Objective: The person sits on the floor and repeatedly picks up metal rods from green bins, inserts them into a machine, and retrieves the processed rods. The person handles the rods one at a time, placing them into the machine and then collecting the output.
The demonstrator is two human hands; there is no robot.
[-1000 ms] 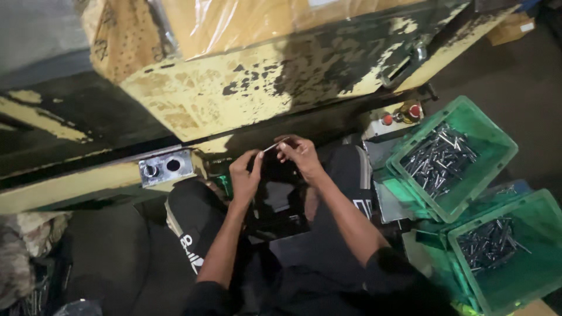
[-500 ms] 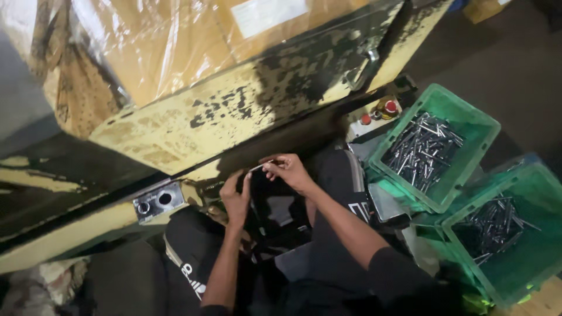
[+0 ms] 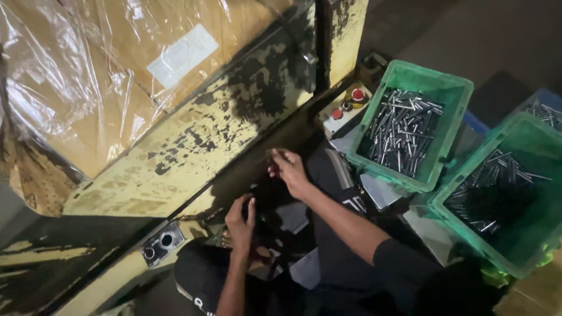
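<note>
So the hands were pulled apart: right hand (image 3: 291,171) pinched on a thin pin (image 3: 273,153) under the yellow beam (image 3: 193,146), left hand (image 3: 240,217) dropped lower, grip not clear.

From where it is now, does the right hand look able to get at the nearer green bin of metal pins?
Probably yes: the right hand is raised just left of the green bin, whose top is open, and nothing stands between them.

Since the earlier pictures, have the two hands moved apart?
Yes. The left hand now sits lower, away from the yellow machine edge; the right hand stays beside it.
</note>
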